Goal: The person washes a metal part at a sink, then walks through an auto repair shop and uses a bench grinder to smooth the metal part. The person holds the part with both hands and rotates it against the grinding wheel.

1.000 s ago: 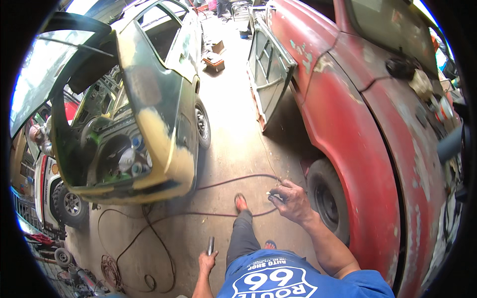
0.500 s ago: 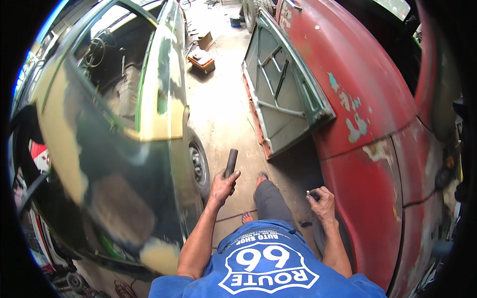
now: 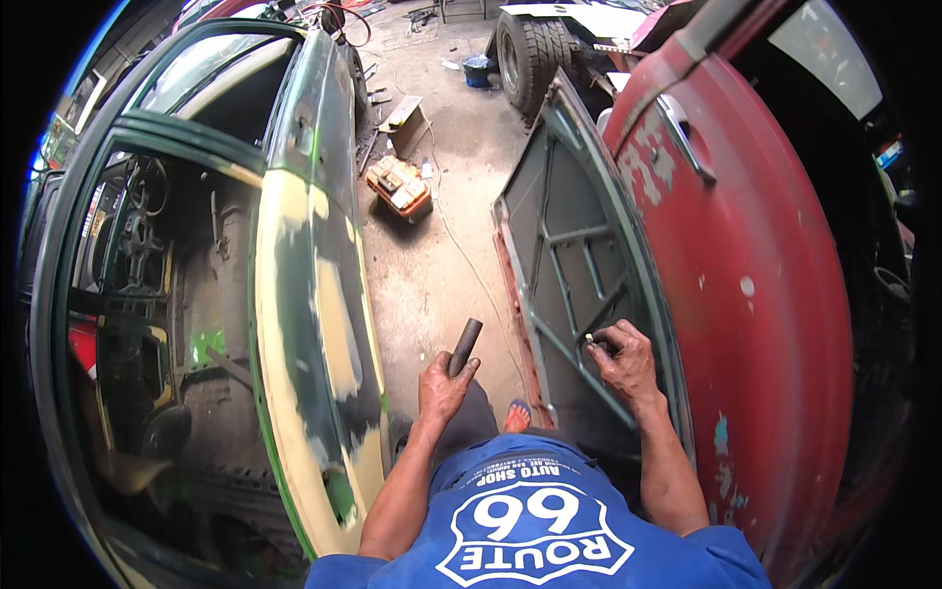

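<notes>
My left hand (image 3: 444, 385) grips a short dark cylindrical tool (image 3: 465, 346) that points up and away, held over the concrete floor between the two cars. My right hand (image 3: 622, 358) is closed on a small dark object with a pale tip (image 3: 593, 341), right against the inner frame of an open grey-green car door (image 3: 569, 275) belonging to the red car (image 3: 756, 285). To my left stands a green car (image 3: 314, 324) patched with yellow filler, its door open.
An orange toolbox (image 3: 398, 187) lies on the concrete floor (image 3: 432, 265) ahead. Farther off are a loose tyre (image 3: 525, 49), a cardboard box (image 3: 407, 116) and scattered parts. A thin cable (image 3: 461, 255) runs along the floor. The gap between the cars is narrow.
I have moved forward between the cars; the open door is now right beside me. My right hand rose from near the red body to the door frame. The left hand kept its tool.
</notes>
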Demonstrator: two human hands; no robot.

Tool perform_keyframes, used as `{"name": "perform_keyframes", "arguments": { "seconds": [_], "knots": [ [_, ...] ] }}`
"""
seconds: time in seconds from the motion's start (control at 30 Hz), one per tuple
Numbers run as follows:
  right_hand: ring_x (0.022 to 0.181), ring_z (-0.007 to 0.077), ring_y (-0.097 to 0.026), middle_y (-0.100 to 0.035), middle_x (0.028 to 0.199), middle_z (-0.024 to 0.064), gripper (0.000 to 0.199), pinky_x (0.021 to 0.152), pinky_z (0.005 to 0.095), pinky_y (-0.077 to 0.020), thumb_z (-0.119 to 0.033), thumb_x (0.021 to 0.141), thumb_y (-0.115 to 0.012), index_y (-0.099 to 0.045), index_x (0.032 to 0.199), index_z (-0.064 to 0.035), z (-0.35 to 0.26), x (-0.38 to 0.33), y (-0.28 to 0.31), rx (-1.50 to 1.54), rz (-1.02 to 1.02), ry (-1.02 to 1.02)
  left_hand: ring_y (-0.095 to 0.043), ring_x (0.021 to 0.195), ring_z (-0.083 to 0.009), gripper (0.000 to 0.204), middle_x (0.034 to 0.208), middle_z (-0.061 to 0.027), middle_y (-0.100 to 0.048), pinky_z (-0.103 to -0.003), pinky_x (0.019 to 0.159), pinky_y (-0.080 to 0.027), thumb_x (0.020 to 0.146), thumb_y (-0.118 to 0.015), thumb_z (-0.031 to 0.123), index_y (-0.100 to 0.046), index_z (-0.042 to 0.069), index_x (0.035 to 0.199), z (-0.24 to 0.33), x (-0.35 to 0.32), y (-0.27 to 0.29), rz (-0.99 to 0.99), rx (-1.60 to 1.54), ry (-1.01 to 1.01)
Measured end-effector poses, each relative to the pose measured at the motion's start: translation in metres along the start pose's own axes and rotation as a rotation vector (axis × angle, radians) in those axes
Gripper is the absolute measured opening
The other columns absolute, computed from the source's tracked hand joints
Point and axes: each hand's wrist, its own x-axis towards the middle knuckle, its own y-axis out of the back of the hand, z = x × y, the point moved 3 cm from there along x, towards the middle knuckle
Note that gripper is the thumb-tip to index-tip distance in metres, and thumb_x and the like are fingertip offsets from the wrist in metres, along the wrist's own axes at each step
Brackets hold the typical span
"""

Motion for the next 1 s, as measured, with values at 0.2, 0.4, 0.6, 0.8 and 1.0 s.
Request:
{"name": "perform_keyframes", "arguments": {
  "seconds": [0.2, 0.4, 0.6, 0.8, 1.0],
  "knots": [
    [0.074, 0.0318, -0.065, -0.063, 0.081, 0.0144, 0.014, 0.067, 0.0399, -0.0516, -0.008, 0.079, -0.077, -0.073, 0.091, -0.0006, -0.008, 0.216, -0.055, -0.017, -0.006, -0.033, -0.056, 0.055, -0.0150, 0.042, 0.062, -0.0054, -0.058, -0.034, 0.052, -0.045, 0.099, -0.065, 0.043, -0.060, 0.004, 0.085, 0.005, 0.219, 0.013, -0.148, -0.437, 0.130],
    [0.073, 0.0309, -0.064, -0.062, 0.080, 0.0139, 0.016, 0.068, 0.0396, -0.0505, -0.010, 0.078, -0.077, -0.074, 0.090, -0.0003, -0.016, 0.390, -0.080, -0.005, 0.010, -0.163, -0.061, 0.070, -0.0132, 0.031, 0.082, -0.0060, -0.061, -0.028, 0.066, -0.052, 0.104, -0.061, 0.032, -0.056, 0.002, 0.113, 0.117, 0.424, 0.099, -0.399, -1.041, -0.045],
    [0.071, 0.0285, -0.064, -0.063, 0.080, 0.0131, 0.014, 0.065, 0.0381, -0.0513, -0.009, 0.079, -0.077, -0.074, 0.090, -0.0004, 0.003, 0.590, -0.103, 0.021, 0.068, -0.188, -0.060, 0.066, -0.0116, 0.033, 0.079, -0.0027, -0.058, -0.028, 0.061, -0.052, 0.105, -0.058, 0.039, -0.056, 0.006, 0.109, 0.198, 0.685, 0.104, -0.315, -0.874, -0.100],
    [0.070, 0.0284, -0.065, -0.063, 0.080, 0.0139, 0.015, 0.066, 0.0389, -0.0521, -0.010, 0.078, -0.077, -0.074, 0.090, -0.0015, 0.046, 0.857, -0.142, 0.068, 0.078, -0.140, -0.066, 0.067, -0.0241, 0.061, 0.076, -0.0099, -0.065, -0.036, 0.063, -0.053, 0.100, -0.050, 0.062, -0.061, 0.004, 0.116, 0.126, 0.934, 0.039, -0.227, -0.224, 0.243],
    [0.066, 0.0269, -0.060, -0.059, 0.075, 0.0124, 0.015, 0.062, 0.0389, -0.0487, -0.009, 0.078, -0.077, -0.073, 0.090, -0.0010, 0.013, 1.151, -0.102, 0.058, 0.115, -0.036, -0.074, 0.076, -0.0294, 0.074, 0.092, -0.0209, -0.074, -0.043, 0.067, -0.059, 0.092, -0.059, 0.066, -0.073, -0.006, 0.102, 0.012, 1.016, 0.089, -0.276, 0.225, 0.957]
  ]
}}
